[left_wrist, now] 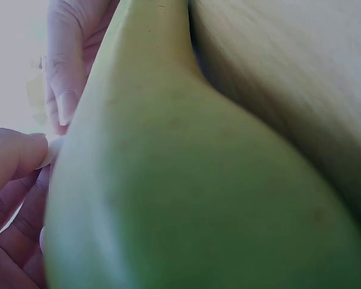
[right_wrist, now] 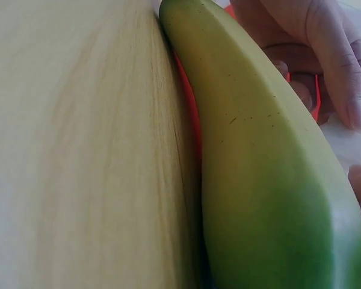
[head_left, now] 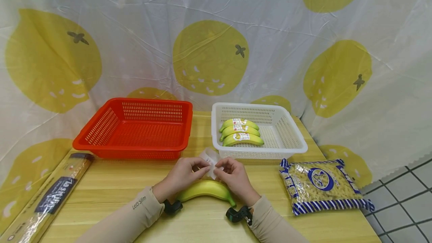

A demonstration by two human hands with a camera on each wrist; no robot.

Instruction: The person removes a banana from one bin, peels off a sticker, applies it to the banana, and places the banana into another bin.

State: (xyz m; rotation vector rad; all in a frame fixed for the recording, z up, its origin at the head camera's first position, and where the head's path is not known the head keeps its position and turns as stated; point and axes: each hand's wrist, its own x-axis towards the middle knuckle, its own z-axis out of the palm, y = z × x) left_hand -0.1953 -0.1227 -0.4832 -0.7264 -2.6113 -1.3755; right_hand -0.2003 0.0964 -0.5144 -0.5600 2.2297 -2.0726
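A thin whitish, label-like piece (head_left: 210, 156) with faint print is held between my two hands, just beyond a single banana. My left hand (head_left: 186, 171) pinches its left side with thumb and fingers. On the other side my right hand (head_left: 234, 175) pinches it too, the fingertips close to those of the left. The yellow-green banana (head_left: 206, 189) lies on the table between my wrists, curving toward me. Both wrist views are mostly filled by this banana (left_wrist: 162, 156), with fingers (right_wrist: 337, 66) partly hidden behind it.
A red basket (head_left: 131, 148) stands at the back left. In the white basket (head_left: 293, 145), back right, lie several labelled bananas (head_left: 240, 128). A bag of pasta (head_left: 320, 185) rests at the right, a long spaghetti pack (head_left: 55, 194) at the left. A lemon-print curtain (head_left: 145, 44) hangs behind.
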